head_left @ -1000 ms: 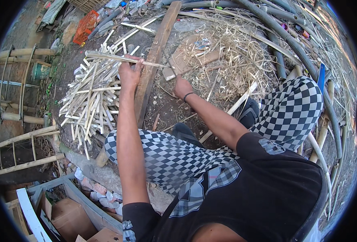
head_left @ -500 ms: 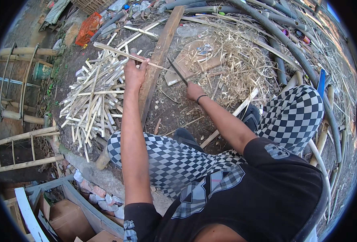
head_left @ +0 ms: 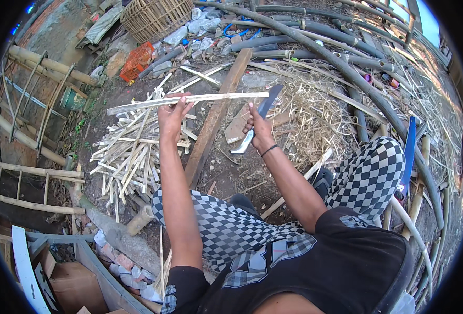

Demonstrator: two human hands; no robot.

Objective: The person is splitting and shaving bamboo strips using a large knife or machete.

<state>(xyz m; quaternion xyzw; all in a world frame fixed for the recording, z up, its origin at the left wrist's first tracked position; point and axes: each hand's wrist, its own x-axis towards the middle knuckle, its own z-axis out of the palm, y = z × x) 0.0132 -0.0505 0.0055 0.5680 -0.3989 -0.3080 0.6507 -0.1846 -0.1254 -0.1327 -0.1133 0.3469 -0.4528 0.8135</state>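
Note:
My left hand (head_left: 171, 119) is closed round a long pale bamboo strip (head_left: 221, 97), which lies almost level above the pile. In my right hand (head_left: 260, 129) is a large knife with a broad dark blade (head_left: 271, 99) pointing up and away. Its shiny lower end (head_left: 243, 144) sticks out below my fist. The strip's right tip overlaps the blade in view; whether they touch I cannot tell. Under my left hand lies a heap of split bamboo strips (head_left: 129, 152). A brown wooden plank (head_left: 218, 115) runs between my hands, away from my knees.
Curly bamboo shavings (head_left: 318, 112) cover the ground at right, beside a flat board (head_left: 236, 131). Grey bamboo poles (head_left: 346, 68) lie behind and to the right. An orange crate (head_left: 137, 60) and woven basket (head_left: 155, 21) stand far left. A long blue blade-like thing (head_left: 409, 152) is by my right knee.
The knife has turned from pointing away leftward to pointing up and right, its blade face now showing. The strip has levelled and extends further right. The view has tilted, showing more of the far ground.

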